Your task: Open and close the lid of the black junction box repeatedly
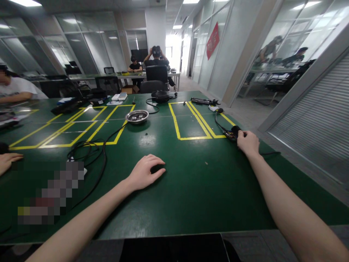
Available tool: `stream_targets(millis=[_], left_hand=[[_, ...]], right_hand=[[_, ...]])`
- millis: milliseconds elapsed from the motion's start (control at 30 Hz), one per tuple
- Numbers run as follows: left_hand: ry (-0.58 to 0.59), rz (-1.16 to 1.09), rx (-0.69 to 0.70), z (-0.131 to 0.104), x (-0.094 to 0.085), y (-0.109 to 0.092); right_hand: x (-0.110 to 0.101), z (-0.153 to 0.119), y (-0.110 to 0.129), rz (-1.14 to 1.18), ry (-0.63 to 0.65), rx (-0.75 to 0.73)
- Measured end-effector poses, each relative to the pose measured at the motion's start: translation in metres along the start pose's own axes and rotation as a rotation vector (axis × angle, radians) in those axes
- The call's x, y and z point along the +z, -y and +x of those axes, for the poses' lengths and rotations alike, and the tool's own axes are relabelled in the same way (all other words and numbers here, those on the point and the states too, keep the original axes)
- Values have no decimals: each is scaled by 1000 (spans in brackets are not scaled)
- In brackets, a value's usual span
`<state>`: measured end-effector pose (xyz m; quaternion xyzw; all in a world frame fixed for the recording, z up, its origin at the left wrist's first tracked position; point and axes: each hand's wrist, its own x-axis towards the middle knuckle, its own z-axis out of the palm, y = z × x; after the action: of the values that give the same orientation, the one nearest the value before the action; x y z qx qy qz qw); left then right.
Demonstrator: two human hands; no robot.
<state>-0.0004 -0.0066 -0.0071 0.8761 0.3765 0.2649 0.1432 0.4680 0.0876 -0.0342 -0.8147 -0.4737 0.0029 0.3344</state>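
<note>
My left hand (145, 173) rests on the green table (185, 200), thumb and fingers apart, holding nothing. Over by the right edge, my right hand (248, 142) is closed on a small black object (231, 134) with a cable. Its exact kind is unclear, and my fingers hide part of it. A black cable (220, 123) runs from there to a small dark end piece farther back. Beyond my left hand stands a shallow metal bowl (137, 122) with a few small shiny pieces in it.
Yellow tape (178, 127) marks rectangles on the tabletop. A black folded tripod-like item (204, 101) and a black case (160, 96) lie at the back. Coiled black cable (103, 156) and a blurred-out object (51, 196) are on the left, near another person's hand (9, 160).
</note>
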Motion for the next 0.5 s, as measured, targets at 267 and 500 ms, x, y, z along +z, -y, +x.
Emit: stream_targets(millis=[267,500], left_hand=[[10,-18,16,1,-1,-2],[25,-24,23,1,-2,-3]], right_hand=[[-9,-11,15,124,30,214],[-15,-16,26,23,-77,9]])
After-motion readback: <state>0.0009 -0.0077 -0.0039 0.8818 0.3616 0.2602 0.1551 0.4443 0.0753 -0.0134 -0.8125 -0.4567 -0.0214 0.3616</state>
